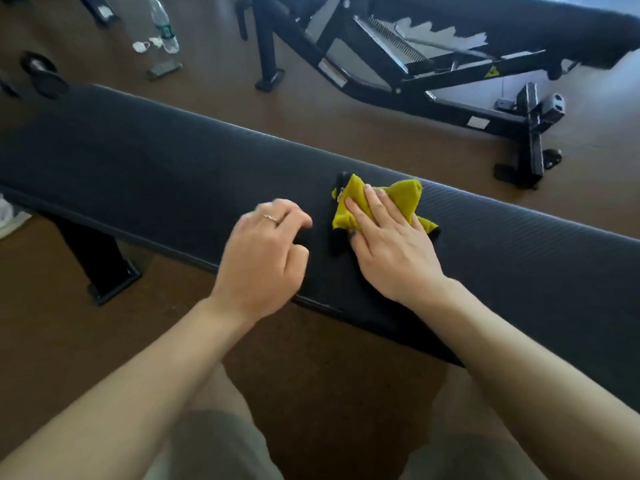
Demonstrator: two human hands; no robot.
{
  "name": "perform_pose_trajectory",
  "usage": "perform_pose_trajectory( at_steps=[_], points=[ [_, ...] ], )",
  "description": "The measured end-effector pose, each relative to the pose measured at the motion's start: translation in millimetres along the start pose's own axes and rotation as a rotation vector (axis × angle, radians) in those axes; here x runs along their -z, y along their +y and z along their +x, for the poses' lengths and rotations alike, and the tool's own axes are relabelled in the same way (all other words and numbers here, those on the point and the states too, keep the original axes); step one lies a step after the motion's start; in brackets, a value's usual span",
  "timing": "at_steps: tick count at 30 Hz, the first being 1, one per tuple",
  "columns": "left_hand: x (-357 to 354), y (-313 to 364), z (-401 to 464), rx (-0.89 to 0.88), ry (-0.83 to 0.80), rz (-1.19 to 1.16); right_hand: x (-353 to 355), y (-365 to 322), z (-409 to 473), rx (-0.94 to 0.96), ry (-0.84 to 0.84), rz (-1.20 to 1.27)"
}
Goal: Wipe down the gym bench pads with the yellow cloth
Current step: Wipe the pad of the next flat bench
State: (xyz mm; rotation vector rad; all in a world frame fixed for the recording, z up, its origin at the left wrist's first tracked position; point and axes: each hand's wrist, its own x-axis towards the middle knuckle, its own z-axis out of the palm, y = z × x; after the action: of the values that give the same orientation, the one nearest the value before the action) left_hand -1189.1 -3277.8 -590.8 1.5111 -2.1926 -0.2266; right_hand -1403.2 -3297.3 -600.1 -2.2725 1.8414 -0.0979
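A long black bench pad [145, 168] runs from the left edge down to the right across the view. The yellow cloth [398, 194] lies bunched on the pad near its middle. My right hand [391, 244] presses flat on the cloth with straight fingers, covering most of it. My left hand [266, 247] hovers just left of it over the pad's near edge, fingers loosely curled and holding nothing; it is slightly blurred. A ring shows on one finger.
The bench's black leg [100, 268] stands on the brown floor at lower left. A second adjustable bench [433, 74] stands behind, upper right. A plastic bottle [162, 26] and a dark weight plate [43, 76] lie on the floor, upper left. My knees are below.
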Motion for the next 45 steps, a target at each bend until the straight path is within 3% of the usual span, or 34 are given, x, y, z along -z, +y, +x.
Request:
perform_pose_trajectory(
  at_steps=[3,6,12,19,23,33,37,41,45],
  points=[
    [19,-57,17,0.088,-0.042,0.144,-6,-40,-52,0.036,-0.026,0.007],
    [17,-81,14,0.063,-0.129,0.189,-24,-68,-84,0.111,0.015,-0.077],
    [13,-89,14,0.017,-0.116,0.156,-35,-90,-38,0.274,0.021,-0.237],
    [40,-119,18,-0.155,-0.247,0.226,-37,-45,-84,0.176,0.136,-0.209],
    [58,-160,33,-0.069,-0.225,0.262,-32,-33,-99,0.108,0.08,-0.196],
    [55,-173,28,-0.072,-0.151,0.102,-29,-134,24,0.404,-0.037,-0.253],
    [54,-175,27,-0.061,-0.166,0.081,-32,-141,25,0.329,0.006,-0.171],
    [54,-175,27,-0.051,-0.173,0.078,-28,-108,-2,0.225,0.028,-0.107],
    [53,-173,28,-0.032,-0.18,0.09,-22,-93,-15,0.149,-0.02,-0.105]
  ],
)
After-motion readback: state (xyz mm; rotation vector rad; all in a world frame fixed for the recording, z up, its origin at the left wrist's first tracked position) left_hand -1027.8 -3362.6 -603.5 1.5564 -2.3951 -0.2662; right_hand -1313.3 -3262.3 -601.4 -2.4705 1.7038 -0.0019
